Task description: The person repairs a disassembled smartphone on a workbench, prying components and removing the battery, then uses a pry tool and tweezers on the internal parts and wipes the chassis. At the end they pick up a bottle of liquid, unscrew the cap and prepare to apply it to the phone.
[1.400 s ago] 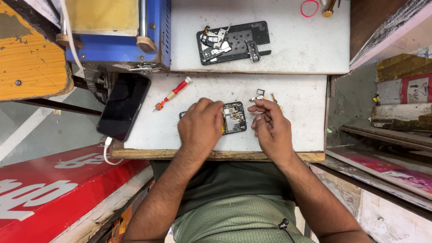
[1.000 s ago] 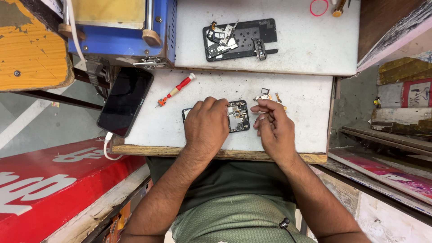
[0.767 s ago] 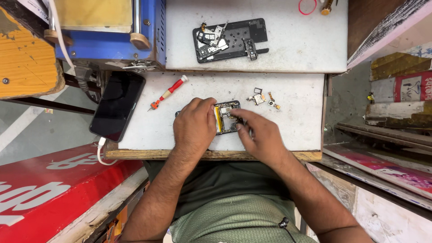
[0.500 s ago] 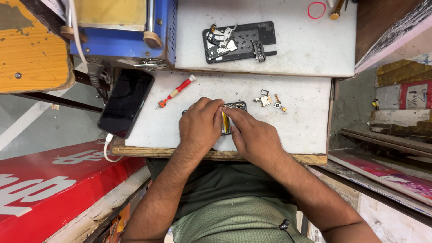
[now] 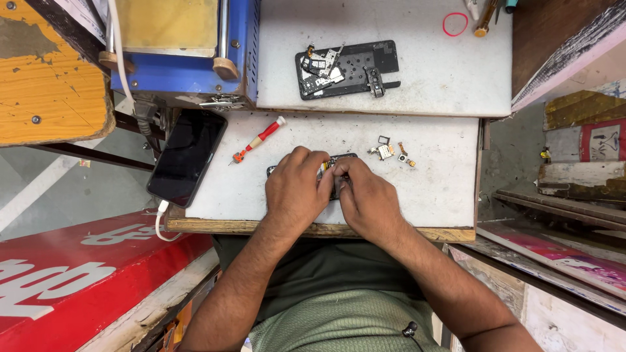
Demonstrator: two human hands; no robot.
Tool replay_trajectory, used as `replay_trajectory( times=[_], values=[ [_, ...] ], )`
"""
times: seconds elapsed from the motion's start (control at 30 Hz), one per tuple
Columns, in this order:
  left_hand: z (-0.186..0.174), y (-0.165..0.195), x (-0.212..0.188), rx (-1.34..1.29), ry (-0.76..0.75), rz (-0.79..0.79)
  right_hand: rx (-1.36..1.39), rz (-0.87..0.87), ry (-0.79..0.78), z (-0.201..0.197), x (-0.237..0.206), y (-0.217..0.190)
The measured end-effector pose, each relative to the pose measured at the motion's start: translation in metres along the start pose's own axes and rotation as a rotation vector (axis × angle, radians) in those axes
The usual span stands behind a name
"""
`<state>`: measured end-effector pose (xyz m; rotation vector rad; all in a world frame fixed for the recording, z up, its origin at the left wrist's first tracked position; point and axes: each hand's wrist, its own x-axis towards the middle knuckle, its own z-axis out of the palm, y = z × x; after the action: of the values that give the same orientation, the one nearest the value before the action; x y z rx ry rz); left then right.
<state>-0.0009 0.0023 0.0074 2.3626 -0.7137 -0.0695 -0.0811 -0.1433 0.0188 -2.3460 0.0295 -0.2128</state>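
A small opened phone (image 5: pixel 330 168) with its insides showing lies near the front of the white worktop (image 5: pixel 430 195). My left hand (image 5: pixel 295 190) covers its left half and presses it down. My right hand (image 5: pixel 365 195) rests on its right half, fingertips meeting the left hand's over the phone. Most of the phone is hidden under both hands. Small loose parts (image 5: pixel 391 152) lie just right of my hands.
A red-handled screwdriver (image 5: pixel 259 139) lies left of my hands. A black phone (image 5: pixel 188 156) on a white cable hangs over the worktop's left edge. A black tray with parts (image 5: pixel 385 60) sits on the back shelf, beside a blue machine (image 5: pixel 186 62). A red ring (image 5: pixel 454 24) lies far back.
My right hand has left the small parts at the right and moved left onto the phone. Both hands now close together over it.
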Motion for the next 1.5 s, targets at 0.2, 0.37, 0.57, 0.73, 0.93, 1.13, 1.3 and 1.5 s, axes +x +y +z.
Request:
replay_trajectory(
  times=[0.2,0.37,0.57,0.73,0.93,1.13,1.3,1.5],
  values=[
    [-0.005,0.006,0.017,-0.032,-0.143,-0.196,0.068,0.112,0.001,0.01,-0.004,0.013],
    [-0.005,0.008,0.022,-0.006,-0.13,-0.2,0.19,0.073,0.083,0.016,-0.013,0.023],
    [-0.001,0.007,0.024,0.031,-0.145,-0.226,0.619,0.169,0.207,0.016,-0.018,0.047],
    [-0.003,0.004,0.028,0.027,-0.192,-0.251,0.802,0.227,0.234,0.004,-0.018,0.051],
    [-0.012,0.003,0.029,0.0,-0.269,-0.222,0.122,0.188,0.059,-0.02,-0.012,0.034],
    [-0.01,0.007,0.026,0.039,-0.206,-0.207,0.003,0.173,-0.037,-0.027,0.001,0.021],
    [-0.008,0.005,0.023,0.06,-0.19,-0.186,-0.048,-0.077,-0.01,-0.025,0.003,0.021],
    [-0.005,0.001,0.022,0.052,-0.173,-0.157,0.068,0.166,-0.053,-0.023,-0.003,0.028]
  ],
)
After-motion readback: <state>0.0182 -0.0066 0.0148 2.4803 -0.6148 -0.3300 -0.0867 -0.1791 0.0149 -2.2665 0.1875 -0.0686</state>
